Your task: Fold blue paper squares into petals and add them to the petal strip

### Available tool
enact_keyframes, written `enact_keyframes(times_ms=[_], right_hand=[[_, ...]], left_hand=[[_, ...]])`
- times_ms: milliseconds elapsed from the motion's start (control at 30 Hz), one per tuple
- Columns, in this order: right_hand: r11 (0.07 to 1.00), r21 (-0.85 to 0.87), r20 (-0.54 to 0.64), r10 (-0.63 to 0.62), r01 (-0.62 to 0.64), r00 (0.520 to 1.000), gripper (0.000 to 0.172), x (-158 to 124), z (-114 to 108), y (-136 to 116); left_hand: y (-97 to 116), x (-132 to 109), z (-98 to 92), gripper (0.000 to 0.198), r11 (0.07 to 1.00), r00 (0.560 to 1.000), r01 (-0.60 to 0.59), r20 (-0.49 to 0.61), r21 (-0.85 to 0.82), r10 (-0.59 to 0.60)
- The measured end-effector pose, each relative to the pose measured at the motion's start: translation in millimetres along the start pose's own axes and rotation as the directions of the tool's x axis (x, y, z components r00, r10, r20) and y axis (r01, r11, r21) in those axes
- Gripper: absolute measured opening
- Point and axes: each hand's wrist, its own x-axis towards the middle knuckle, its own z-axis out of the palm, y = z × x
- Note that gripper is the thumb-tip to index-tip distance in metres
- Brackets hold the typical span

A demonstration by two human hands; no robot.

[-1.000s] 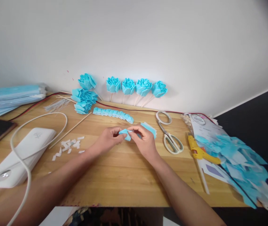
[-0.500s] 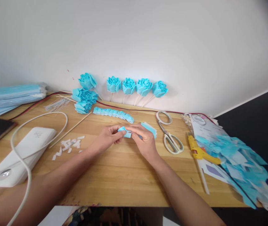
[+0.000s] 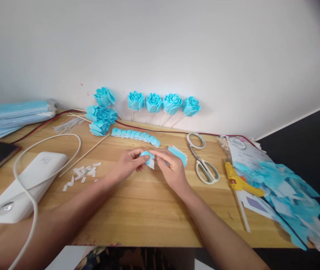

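Observation:
Between my hands is a small piece of light blue and white non-woven fabric [image 3: 151, 162], partly folded, with a white corner hanging down. My left hand [image 3: 129, 163] pinches it between thumb and fingers. From the other side my right hand [image 3: 172, 165] has its thumb and fingertips closed at the piece's edge. Just behind the right hand lies a stack of cut blue squares [image 3: 180, 154]. A row of folded blue petals [image 3: 135, 135] lies beyond both hands.
Blue fabric roses on sticks [image 3: 153, 103] lean against the wall. Scissors [image 3: 205, 167], a tape roll [image 3: 196, 140], a yellow glue gun [image 3: 238, 182] and blue scraps [image 3: 292, 195] are right. Left are a power bank [image 3: 33, 183], a cable [image 3: 15, 165], paper bits [image 3: 85, 171] and a stick [image 3: 85, 154].
The fabric piece has turned in my fingers, and its white corner now hangs lower. Both hands stay in nearly the same place. The power bank's display shows a different pattern.

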Motion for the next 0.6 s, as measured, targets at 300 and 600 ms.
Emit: enact_keyframes(times_ms=[300,600], right_hand=[[0.997,0.020,-0.012,0.069,-0.069,0.998,0.032,-1.4,2.6,-0.5],[1.000,-0.016,0.031,-0.016,0.017,0.999,0.003,0.4,0.9,-4.4]], left_hand=[[-5.3,2.3,-1.7,0.029,0.994,0.993,-0.037,-0.114,-0.099,0.026],[-3.2,2.7,-1.7,0.033,0.996,0.990,-0.068,-0.130,-0.057,0.060]])
